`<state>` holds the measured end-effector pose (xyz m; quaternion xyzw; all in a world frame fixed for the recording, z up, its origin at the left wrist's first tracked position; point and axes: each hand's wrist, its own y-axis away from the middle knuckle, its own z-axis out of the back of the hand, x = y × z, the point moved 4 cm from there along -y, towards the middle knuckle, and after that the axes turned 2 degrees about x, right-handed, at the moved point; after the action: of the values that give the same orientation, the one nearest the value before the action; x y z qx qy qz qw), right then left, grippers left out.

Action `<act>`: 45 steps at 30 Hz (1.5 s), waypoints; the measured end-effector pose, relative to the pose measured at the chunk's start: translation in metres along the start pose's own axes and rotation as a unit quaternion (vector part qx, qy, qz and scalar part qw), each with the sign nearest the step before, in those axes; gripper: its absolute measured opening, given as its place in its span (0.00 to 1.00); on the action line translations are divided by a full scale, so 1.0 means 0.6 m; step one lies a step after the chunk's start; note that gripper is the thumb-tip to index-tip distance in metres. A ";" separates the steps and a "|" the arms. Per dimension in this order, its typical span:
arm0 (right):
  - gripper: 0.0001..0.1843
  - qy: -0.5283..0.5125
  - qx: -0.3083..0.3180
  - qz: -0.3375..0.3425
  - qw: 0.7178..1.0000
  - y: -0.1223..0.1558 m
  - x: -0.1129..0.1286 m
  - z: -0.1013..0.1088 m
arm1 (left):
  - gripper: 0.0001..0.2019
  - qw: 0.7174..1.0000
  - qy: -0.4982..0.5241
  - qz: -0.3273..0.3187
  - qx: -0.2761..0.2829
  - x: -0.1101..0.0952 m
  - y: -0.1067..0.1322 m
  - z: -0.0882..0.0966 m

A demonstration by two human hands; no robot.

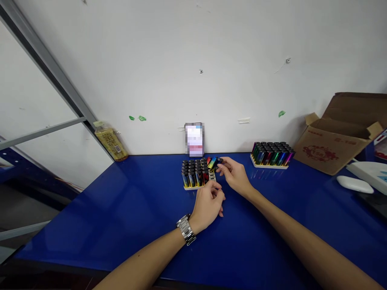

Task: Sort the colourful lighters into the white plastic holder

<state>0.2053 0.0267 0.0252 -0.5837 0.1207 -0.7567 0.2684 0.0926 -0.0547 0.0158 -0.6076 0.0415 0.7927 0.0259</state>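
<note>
A pale tray (193, 187) of upright lighters (195, 173) with black caps stands mid-table; its right end has a few bare slots. My right hand (234, 174) pinches a rainbow-coloured lighter (212, 162), tilted over the tray's right end. My left hand (208, 205), a metal watch on its wrist, rests curled at the tray's front right corner, fingertips touching the tray's edge; I cannot make out anything in it.
A second full tray of lighters (272, 154) stands at the back right. An open cardboard box (338, 133) sits beyond it, with a white mouse-like object (354, 184) nearby. A yellow bottle (110, 141) leans against the wall at back left. The blue table (121, 209) ends left.
</note>
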 end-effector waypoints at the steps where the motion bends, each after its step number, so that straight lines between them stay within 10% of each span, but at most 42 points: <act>1: 0.11 0.013 0.013 0.005 1.000 -0.001 0.001 -0.003 | 0.03 1.000 -0.004 -0.003 0.002 -0.002 0.001 0.000; 14: 0.08 0.305 0.066 0.027 0.950 -0.050 0.022 -0.023 | 0.03 0.999 -0.033 -0.020 0.018 -0.001 0.003 0.000; 24: 0.11 0.305 0.110 0.024 0.946 -0.038 0.002 -0.020 | 0.04 0.998 -0.045 -0.023 0.021 -0.008 0.005 -0.002; 36: 0.19 0.505 0.127 -0.149 0.840 -0.010 -0.012 0.005 | 0.04 0.998 -0.041 -0.032 0.029 -0.001 0.005 -0.002; 45: 0.26 0.202 -0.035 -0.126 0.971 -0.001 -0.051 0.046 | 0.04 0.999 -0.026 -0.025 0.019 -0.001 0.002 -0.001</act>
<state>0.2369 0.0478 0.0085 -0.4385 0.1244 -0.8820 0.1198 0.0930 -0.0561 0.0161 -0.5869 0.0407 0.8065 0.0578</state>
